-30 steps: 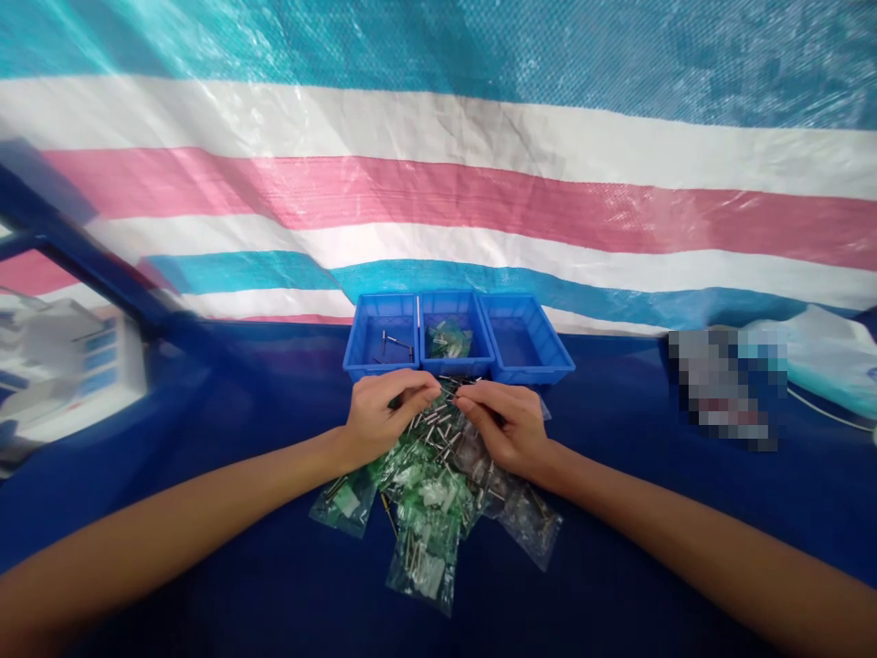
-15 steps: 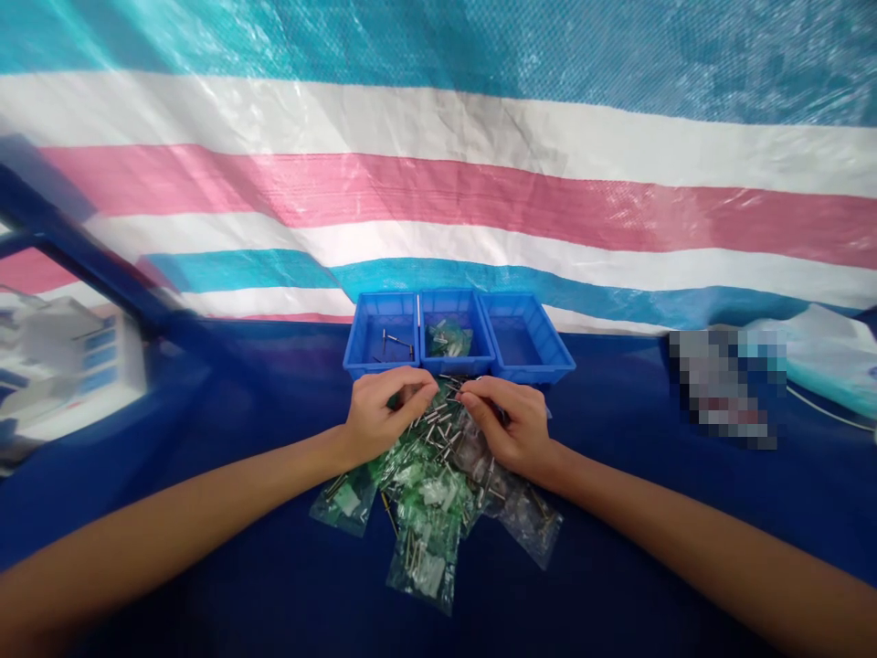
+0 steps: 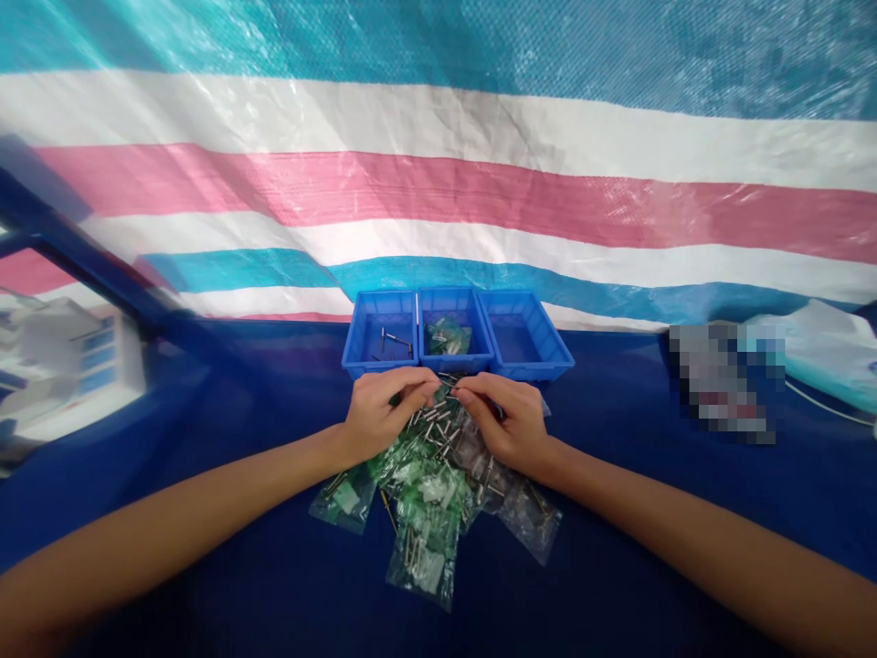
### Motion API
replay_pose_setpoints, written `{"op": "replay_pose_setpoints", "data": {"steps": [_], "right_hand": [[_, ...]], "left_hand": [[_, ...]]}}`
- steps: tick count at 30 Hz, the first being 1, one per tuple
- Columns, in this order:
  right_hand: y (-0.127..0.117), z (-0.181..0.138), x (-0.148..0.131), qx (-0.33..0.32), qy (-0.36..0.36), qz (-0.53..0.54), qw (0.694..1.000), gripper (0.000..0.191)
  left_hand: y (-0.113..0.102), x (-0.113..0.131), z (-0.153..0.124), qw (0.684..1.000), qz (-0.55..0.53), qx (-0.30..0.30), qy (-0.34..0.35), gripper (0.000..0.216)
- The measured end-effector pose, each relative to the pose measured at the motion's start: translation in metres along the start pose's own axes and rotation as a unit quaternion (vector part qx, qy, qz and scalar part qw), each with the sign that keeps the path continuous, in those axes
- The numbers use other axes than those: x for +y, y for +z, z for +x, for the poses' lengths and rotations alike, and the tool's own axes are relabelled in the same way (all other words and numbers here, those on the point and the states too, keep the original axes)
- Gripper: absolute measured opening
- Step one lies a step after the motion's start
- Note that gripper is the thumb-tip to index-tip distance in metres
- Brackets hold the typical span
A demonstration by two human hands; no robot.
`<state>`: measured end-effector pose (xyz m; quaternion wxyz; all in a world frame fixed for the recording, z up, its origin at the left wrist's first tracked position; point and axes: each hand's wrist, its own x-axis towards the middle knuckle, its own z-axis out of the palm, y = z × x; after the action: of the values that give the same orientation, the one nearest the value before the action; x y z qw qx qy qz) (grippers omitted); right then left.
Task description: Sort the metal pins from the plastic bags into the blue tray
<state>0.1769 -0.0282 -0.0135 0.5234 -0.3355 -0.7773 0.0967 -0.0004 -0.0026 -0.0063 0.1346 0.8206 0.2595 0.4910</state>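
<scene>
Over a heap of small metal pins and plastic bags, my left hand (image 3: 390,411) and my right hand (image 3: 505,420) face each other with their fingertips close together. A thin metal pin (image 3: 449,385) shows at the right fingertips, pinched between thumb and forefinger. The left thumb and forefinger are also pressed together near its other end; what they hold is too small to make out. Below lie loose silvery metal pins (image 3: 438,426), green-tinted plastic bags (image 3: 428,489) and clear plastic bags (image 3: 531,521), some with pins inside.
Behind the hands stand a left blue bin (image 3: 363,358) with a few metal pieces, a middle blue bin (image 3: 456,362) with a bagged item, and a right blue bin (image 3: 531,370). A white device (image 3: 116,375) stands far left; a plastic bag (image 3: 822,356) lies far right.
My fingertips have come slightly closer together, the right hand shifting a little to the left. The heap and the bins look the same.
</scene>
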Motion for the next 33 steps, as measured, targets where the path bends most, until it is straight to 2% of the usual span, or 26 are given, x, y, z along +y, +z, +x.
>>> {"op": "replay_pose_setpoints", "data": {"steps": [18, 33], "right_hand": [[0.0009, -0.0016, 0.0013, 0.002, -0.011, -0.003, 1.0, 0.013], [0.0026, -0.002, 0.0016, 0.041, -0.022, 0.003, 0.999, 0.009]], "left_hand": [[0.0005, -0.0019, -0.001, 1.0, 0.009, 0.018, -0.001, 0.009], [0.0003, -0.0022, -0.0009, 0.999, 0.02, 0.043, 0.012, 0.01]]}}
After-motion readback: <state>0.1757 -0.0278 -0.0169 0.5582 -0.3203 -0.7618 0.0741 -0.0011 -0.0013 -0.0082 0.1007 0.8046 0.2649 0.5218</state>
